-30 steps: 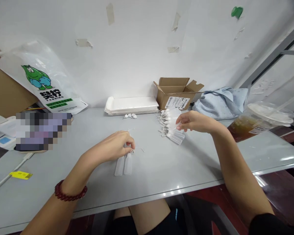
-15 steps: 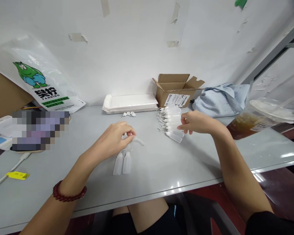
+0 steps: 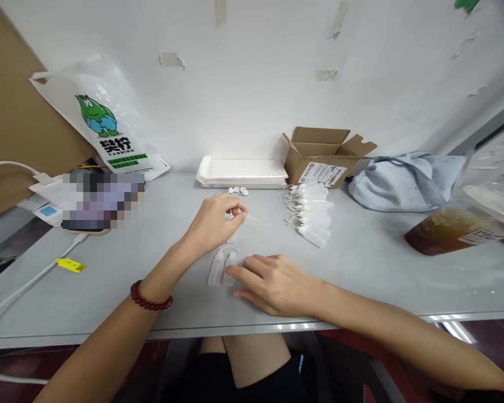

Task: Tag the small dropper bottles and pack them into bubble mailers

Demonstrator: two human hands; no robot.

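Note:
My left hand [image 3: 217, 223] is closed in a pinch above the table. A thin, pale, flexible strip [image 3: 258, 221] juts out to the right of its fingertips, smeared by motion. Two small translucent plastic bottles [image 3: 215, 270] with thin white cords lie side by side just below that hand. Over the right-hand bottle [image 3: 231, 263], my right hand [image 3: 273, 282] reaches with fingers apart, the forefinger at the bottle's side. Whether it touches is unclear. A fanned row of similar bottles [image 3: 313, 215] with cords lies farther right, and several small white caps [image 3: 238, 191] sit behind my left hand.
Against the wall stand a stack of white trays [image 3: 243, 172] and an open cardboard box [image 3: 319, 162]. A blue cloth bag [image 3: 405, 182] and a cup of drink [image 3: 445, 229] are at right. At left are a plastic bag [image 3: 121, 123], a phone [image 3: 103, 204] and a white cable [image 3: 29, 285].
My right hand has left the fanned bottles and come down and left to the two separate ones. My left hand keeps its pinch. The view has turned slightly left.

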